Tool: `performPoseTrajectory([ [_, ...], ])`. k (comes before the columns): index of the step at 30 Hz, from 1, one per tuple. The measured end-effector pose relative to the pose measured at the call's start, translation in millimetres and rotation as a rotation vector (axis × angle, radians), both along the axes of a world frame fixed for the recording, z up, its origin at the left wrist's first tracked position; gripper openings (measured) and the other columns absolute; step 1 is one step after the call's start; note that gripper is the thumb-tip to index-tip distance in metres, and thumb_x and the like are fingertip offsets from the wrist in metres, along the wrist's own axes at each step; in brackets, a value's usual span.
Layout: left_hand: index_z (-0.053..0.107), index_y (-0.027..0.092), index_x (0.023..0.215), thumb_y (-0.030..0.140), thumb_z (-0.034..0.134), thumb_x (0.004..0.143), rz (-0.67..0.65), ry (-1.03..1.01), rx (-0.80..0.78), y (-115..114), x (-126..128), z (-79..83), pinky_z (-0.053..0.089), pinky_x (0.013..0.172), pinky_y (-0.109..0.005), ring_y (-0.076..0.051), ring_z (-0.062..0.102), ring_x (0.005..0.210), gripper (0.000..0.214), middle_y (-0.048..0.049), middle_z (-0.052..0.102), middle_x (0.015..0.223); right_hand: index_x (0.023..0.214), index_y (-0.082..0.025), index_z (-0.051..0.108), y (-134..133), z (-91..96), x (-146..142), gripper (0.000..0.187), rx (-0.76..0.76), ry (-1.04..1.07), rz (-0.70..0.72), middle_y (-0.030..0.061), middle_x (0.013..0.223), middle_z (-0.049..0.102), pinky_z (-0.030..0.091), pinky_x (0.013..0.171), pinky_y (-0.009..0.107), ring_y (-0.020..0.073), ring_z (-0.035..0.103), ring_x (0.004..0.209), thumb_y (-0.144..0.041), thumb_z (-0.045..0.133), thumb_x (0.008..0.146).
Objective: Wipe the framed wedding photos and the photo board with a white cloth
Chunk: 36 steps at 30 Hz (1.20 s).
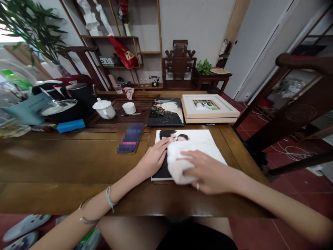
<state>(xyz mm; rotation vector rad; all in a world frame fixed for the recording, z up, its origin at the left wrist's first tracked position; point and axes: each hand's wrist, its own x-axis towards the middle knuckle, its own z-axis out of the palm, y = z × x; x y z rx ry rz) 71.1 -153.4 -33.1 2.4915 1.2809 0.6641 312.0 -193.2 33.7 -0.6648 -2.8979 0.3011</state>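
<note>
Presently, a photo panel [199, 136] is seen flat on the wooden table [65, 166], near its front edge, directly under the 2 hands, and the most important relation appears to be how these 2 hands are placed across it. The left hand [154, 156] is laid on the panel at about 9 o'clock, with its fingers stretched flat towards 1 o'clock, and nothing is gripped by it. By the right hand [209, 170] a white cloth [175, 166] is held, with bent fingers pressed upon it, over the nearer part of the panel, at about 5 o'clock from its middle; this hand is slightly blurred. From the left hand, most of the panel is found towards 3 o'clock, and from the right hand towards 11 o'clock. The panel is touched directly by the left hand, so that hand may be judged the nearer 1; the right palm is separated from it by the cloth. The printed heads are set along the far edge, so the top of the picture is pointed to 12 o'clock. Because of the slanted view, it cannot be told with certainty which side is the longer. Beyond the panel, a dark panel [166, 110] is placed towards 12 o'clock, and a framed picture [210, 116] towards 1 o'clock.
</note>
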Motion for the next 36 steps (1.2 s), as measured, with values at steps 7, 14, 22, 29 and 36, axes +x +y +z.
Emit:
performPoseTrajectory([
  [7,0.048,0.014,0.136,0.019,0.033,0.097,0.002,0.012,-0.008,-1.1,0.3,1.2,0.032,0.115,-0.046,-0.023,0.035,0.140,0.042,-0.0114,0.044,0.148,0.096,-0.018,0.066,-11.6,11.9,-2.9,0.021,-0.080,-0.074,-0.028,0.0157,0.123,0.059,0.039,0.098,0.044,0.0312,0.049,0.121,-0.016,0.063,0.076],
  [14,0.048,0.013,0.136,0.021,0.032,0.098,0.006,0.003,0.003,-1.2,0.4,2.3,0.032,0.116,-0.044,-0.023,0.035,0.140,0.042,-0.0108,0.044,0.147,0.105,-0.017,0.065,66.8,-3.3,-8.9,0.023,0.100,-0.056,-0.292,0.0168,0.116,0.060,0.042,0.091,0.045,0.0317,0.051,0.113,-0.019,0.058,0.083],
  [22,0.048,0.013,0.135,0.019,0.034,0.096,0.005,0.007,-0.028,-0.9,0.6,4.2,0.032,0.116,-0.045,-0.023,0.036,0.140,0.043,-0.0122,0.044,0.147,0.112,-0.019,0.068,-26.4,-24.2,-50.8,0.030,0.262,-0.220,-0.212,0.0235,0.135,0.049,0.042,0.089,0.065,0.0477,0.043,0.124,-0.020,0.058,0.084],
  [29,0.046,0.016,0.138,0.015,0.034,0.093,-0.005,0.012,-0.059,-2.0,-2.2,6.3,0.033,0.115,-0.047,-0.024,0.034,0.141,0.047,-0.0103,0.042,0.149,0.100,-0.019,0.072,-52.2,-21.3,-57.6,0.022,0.196,-0.128,-0.133,0.0237,0.132,0.052,0.043,0.086,0.063,0.0480,0.046,0.120,-0.023,0.062,0.081],
  [36,0.049,0.015,0.134,0.017,0.033,0.096,0.008,-0.002,-0.015,-1.9,1.4,3.7,0.031,0.116,-0.045,-0.023,0.035,0.140,0.042,-0.0108,0.044,0.147,0.113,-0.017,0.064,41.8,-8.7,-13.0,0.037,0.144,-0.111,-0.248,0.0196,0.127,0.055,0.038,0.096,0.054,0.0375,0.045,0.123,-0.016,0.059,0.076],
])
